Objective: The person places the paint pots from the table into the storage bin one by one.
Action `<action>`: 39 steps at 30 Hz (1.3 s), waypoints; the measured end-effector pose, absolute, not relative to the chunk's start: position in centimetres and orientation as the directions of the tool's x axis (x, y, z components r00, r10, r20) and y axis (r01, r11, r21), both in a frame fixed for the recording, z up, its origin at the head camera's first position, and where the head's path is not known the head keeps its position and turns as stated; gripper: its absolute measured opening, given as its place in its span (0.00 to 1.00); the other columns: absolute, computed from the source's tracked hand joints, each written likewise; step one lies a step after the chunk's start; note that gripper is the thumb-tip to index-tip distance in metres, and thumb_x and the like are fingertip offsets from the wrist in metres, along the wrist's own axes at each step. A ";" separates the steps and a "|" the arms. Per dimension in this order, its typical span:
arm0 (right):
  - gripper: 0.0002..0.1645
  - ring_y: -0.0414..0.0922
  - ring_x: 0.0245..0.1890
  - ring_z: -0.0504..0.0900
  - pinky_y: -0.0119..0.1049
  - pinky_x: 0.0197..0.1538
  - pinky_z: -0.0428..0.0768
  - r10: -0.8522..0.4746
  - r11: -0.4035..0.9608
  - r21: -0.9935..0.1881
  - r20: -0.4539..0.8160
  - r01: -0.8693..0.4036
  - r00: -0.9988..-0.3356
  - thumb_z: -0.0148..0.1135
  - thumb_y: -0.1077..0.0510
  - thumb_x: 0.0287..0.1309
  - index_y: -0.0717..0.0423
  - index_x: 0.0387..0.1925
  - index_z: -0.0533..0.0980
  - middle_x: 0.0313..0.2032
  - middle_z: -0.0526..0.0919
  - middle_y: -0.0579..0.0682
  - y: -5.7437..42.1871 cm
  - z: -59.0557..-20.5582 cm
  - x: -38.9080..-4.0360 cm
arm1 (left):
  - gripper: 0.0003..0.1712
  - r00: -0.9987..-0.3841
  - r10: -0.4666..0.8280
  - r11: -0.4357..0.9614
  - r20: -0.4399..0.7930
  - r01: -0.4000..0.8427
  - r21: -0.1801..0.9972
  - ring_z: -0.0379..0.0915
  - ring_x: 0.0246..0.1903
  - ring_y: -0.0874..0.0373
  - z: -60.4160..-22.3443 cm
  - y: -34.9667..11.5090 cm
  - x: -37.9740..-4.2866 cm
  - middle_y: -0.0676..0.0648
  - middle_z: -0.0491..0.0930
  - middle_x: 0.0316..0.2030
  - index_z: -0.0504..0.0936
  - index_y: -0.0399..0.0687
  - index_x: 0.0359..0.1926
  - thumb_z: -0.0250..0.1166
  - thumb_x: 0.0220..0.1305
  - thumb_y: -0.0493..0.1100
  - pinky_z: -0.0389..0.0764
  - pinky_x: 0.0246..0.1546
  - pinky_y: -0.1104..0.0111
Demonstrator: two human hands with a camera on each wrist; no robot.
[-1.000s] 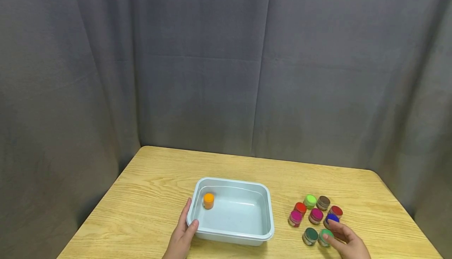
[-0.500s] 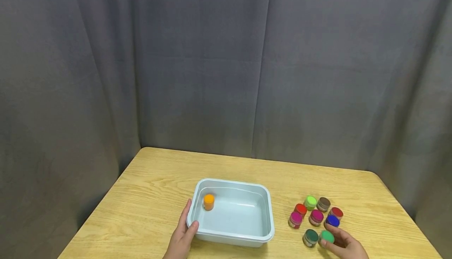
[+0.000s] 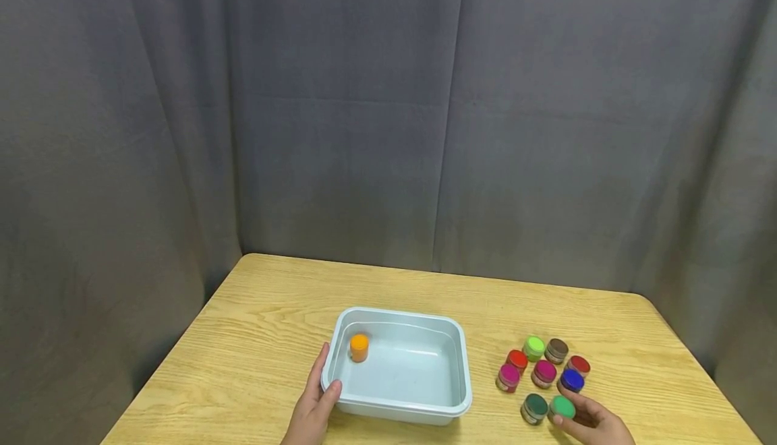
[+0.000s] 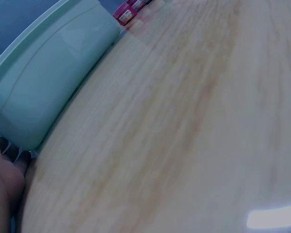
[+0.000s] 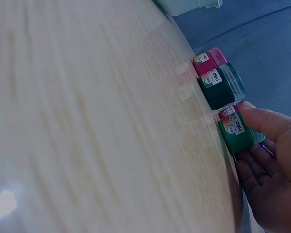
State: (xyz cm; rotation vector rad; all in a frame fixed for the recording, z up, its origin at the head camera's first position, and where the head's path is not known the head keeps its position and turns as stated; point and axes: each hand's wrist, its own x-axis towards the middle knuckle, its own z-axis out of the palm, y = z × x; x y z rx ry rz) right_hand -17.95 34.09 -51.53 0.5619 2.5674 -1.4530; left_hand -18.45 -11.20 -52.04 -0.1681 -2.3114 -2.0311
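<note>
My right hand (image 3: 597,423) pinches a green paint jar (image 3: 562,406) between thumb and fingers at the front of a group of jars. In the right wrist view the thumb lies on one side of that green jar (image 5: 235,130) and the fingers curl around the other. Close beside it stands a dark green paint jar (image 3: 534,409). With thumb over the rim and fingers along the outside, my left hand (image 3: 311,410) grips the near left corner of a pale blue plastic tub (image 3: 400,407). One orange paint jar (image 3: 359,348) stands inside the tub, near its left wall.
Behind the green jar stand blue (image 3: 571,381), dark red (image 3: 579,365), brown (image 3: 556,350), lime (image 3: 534,348), red (image 3: 517,361) and two magenta jars (image 3: 543,373). All are on the wooden table (image 3: 291,283). Grey curtains (image 3: 364,128) hang around its back and sides.
My right fingers have come down from over the blue jar and closed around the green one. My left hand, the tub and the other jars stay in place.
</note>
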 end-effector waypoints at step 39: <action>0.49 0.56 0.62 0.72 0.41 0.57 0.83 0.209 0.490 -0.829 -0.191 0.271 -0.959 0.63 0.36 0.59 0.58 0.72 0.60 0.68 0.67 0.64 31.1 -45.0 -18.9 | 0.37 -0.990 0.028 0.131 0.135 0.137 0.982 0.42 0.73 0.32 -52.0 -11.2 -18.3 0.36 0.41 0.77 0.45 0.44 0.77 0.50 0.75 0.47 0.53 0.68 0.45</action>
